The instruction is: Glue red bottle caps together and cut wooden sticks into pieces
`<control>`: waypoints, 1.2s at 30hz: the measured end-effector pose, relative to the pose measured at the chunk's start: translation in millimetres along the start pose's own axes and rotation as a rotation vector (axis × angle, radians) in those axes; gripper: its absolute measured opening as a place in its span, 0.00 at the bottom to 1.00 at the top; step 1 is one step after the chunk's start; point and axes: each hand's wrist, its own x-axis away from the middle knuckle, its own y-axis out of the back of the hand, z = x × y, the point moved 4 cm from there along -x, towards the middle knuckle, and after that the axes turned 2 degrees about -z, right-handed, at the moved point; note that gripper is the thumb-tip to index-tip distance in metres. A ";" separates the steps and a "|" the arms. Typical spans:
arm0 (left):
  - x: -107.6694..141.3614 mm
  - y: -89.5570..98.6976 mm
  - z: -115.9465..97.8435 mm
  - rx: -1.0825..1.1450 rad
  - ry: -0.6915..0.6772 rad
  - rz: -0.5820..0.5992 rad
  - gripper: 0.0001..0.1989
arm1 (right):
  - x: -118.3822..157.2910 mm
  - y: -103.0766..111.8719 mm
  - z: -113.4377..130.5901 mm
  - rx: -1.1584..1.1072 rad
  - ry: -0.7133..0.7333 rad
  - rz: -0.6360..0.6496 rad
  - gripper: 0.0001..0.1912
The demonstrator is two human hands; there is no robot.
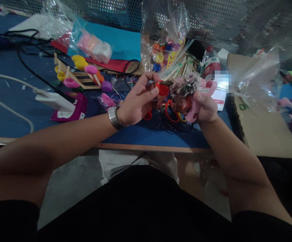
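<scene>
My left hand (138, 101), a metal watch on its wrist, is closed on a small red plastic cap (162, 88), pinched between thumb and fingers. My right hand (206, 106) grips a pink glue gun (193, 110) by its handle. A ragged clump of greyish fluff and strings (185, 84) covers the gun's front. The nozzle end reaches the red cap, though I cannot tell whether they touch. Beneath my hands lie red-handled scissors (171, 112) and another red round piece (148, 115).
Left of my hands stands a stick frame with coloured caps (83, 75). A purple power strip (69, 107) holds a white plug. Behind are a bag of coloured pieces (159, 55), wooden sticks (186, 67) and a bottle (210, 62). A lit phone (219, 97) and a cardboard box (264, 131) are rightward.
</scene>
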 end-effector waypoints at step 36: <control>-17.3 38.4 20.4 -0.444 -0.426 -0.041 0.36 | -2.8 -12.3 7.3 -0.186 0.017 0.100 0.33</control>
